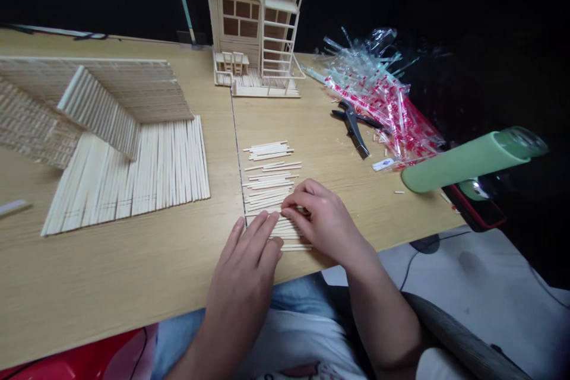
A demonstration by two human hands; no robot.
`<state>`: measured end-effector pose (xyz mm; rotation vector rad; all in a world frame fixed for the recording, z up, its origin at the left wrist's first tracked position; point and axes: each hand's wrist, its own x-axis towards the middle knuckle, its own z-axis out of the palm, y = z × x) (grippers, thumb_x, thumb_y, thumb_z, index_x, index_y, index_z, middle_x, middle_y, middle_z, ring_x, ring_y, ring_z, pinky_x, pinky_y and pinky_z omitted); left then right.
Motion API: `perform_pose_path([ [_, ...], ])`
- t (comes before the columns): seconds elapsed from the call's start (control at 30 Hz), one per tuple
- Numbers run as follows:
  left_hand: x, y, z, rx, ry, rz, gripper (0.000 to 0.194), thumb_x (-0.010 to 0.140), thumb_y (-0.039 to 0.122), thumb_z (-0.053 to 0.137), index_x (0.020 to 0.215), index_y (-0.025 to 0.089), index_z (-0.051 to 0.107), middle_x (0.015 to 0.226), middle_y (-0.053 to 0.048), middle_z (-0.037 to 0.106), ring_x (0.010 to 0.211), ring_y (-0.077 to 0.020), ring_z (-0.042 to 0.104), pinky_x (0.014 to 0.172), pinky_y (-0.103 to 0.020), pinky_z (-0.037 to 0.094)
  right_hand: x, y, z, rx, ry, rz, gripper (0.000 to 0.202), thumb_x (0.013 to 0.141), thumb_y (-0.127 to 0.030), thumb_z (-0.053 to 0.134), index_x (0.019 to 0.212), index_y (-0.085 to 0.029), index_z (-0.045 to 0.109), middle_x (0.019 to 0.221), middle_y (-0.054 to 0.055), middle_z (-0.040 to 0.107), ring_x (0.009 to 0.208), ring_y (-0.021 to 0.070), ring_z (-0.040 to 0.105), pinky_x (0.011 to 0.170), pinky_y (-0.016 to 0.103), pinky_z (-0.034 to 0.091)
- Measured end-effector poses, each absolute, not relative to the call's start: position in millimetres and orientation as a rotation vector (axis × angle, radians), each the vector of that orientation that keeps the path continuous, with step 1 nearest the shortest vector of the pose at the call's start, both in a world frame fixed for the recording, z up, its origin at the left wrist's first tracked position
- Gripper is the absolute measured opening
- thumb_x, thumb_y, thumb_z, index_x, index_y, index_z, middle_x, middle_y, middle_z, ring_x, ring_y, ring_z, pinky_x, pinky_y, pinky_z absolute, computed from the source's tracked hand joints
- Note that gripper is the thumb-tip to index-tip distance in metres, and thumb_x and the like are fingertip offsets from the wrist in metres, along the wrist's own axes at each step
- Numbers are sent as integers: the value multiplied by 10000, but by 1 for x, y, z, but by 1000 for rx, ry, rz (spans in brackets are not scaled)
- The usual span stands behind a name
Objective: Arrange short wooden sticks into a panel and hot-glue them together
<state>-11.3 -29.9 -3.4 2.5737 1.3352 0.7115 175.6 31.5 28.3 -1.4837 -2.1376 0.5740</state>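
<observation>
Short pale wooden sticks lie in a loose column on the table, roughly side by side. My left hand rests flat over the near sticks, palm down, its fingers stretched out and its fingertips touching them. From the right, my right hand reaches over the same column. Its thumb and index finger are pinched together at the end of a wooden stick, close to my left fingertips. Parts of the nearest sticks are hidden beneath both hands.
On the left stands a stick-built panel structure. A stick model house with a ladder is at the back. Black cutters lie by crumpled plastic wrappers. A green bottle stands near a phone at the right edge.
</observation>
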Motion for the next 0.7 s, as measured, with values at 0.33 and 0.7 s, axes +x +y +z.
perform_pose_path([
  [0.33, -11, -28, -3, 2592, 1340, 682, 174, 976, 93, 463, 1076, 157, 590, 1417, -131, 586, 1367, -259, 495, 1176, -526, 334, 171, 38, 26, -1472, -2092, 512, 103, 895, -129, 668, 923, -204, 732, 885, 32, 607, 835, 178, 601, 762, 313, 467],
  [0.7, -11, -28, -3, 2572, 1361, 670, 135, 937, 74, 510, 1013, 155, 588, 1528, -172, 449, 1459, -320, 357, 1144, -563, 376, 173, 40, 30, -1474, -2162, 628, 72, 883, -147, 707, 907, -209, 736, 882, 19, 610, 832, 169, 599, 747, 303, 454],
])
